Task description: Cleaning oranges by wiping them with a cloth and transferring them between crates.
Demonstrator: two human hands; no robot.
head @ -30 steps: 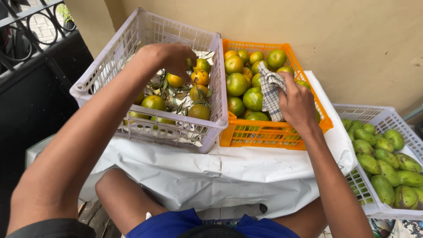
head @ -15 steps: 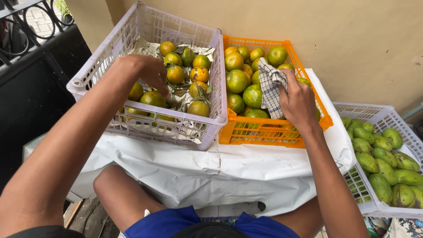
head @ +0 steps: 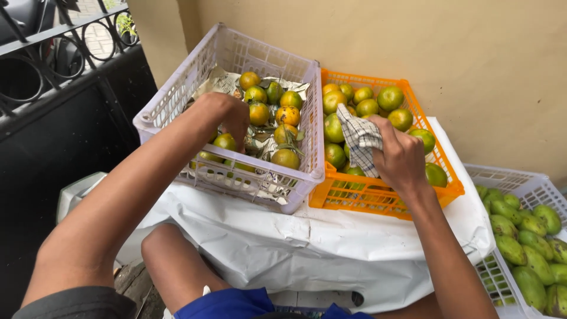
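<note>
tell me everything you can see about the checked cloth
The checked cloth is a soft white fabric with a dark grid pattern, crumpled and folded. It is gripped in the right hand, hanging partly over the green citrus fruits in the orange crate. It looks dry and limp, with its upper edge bunched.

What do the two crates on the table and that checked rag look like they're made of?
Pale lilac crate: seemingly moulded plastic, matte, with lattice walls; crumpled paper lines its floor. Orange crate: the same kind of plastic lattice, slightly glossier. Checked rag, gripped in the right hand: soft woven cloth, likely cotton, since it folds and droops.
</note>
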